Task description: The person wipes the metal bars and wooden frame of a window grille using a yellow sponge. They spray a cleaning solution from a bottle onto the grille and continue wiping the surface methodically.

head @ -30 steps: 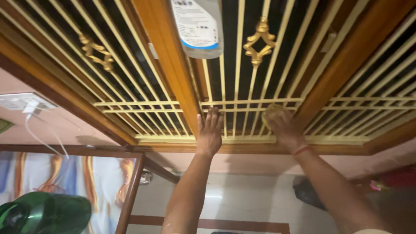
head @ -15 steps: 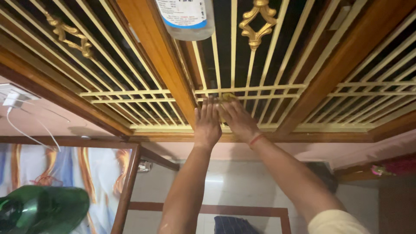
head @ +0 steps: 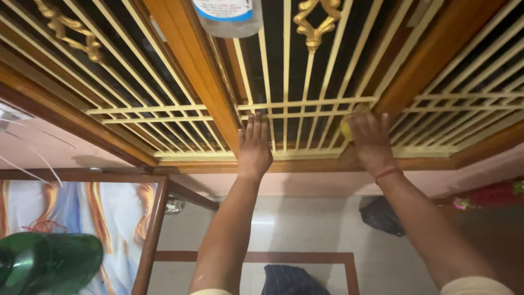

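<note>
Against grille (head: 305,104) | left hand (head: 254,146) flat, fingers spread upward | right hand (head: 371,139) pressing yellow cloth (head: 349,123)

clear plastic bottle (head: 226,19), green fan (head: 49,262), dark bag (head: 382,216), white cable (head: 33,158)

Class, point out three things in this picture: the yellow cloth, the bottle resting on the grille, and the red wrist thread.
yellow cloth (head: 347,127), head view, edge showing beside the right hand.
bottle (head: 226,22), head view, clear lower body.
red wrist thread (head: 388,174), head view, middle of the band.
</note>
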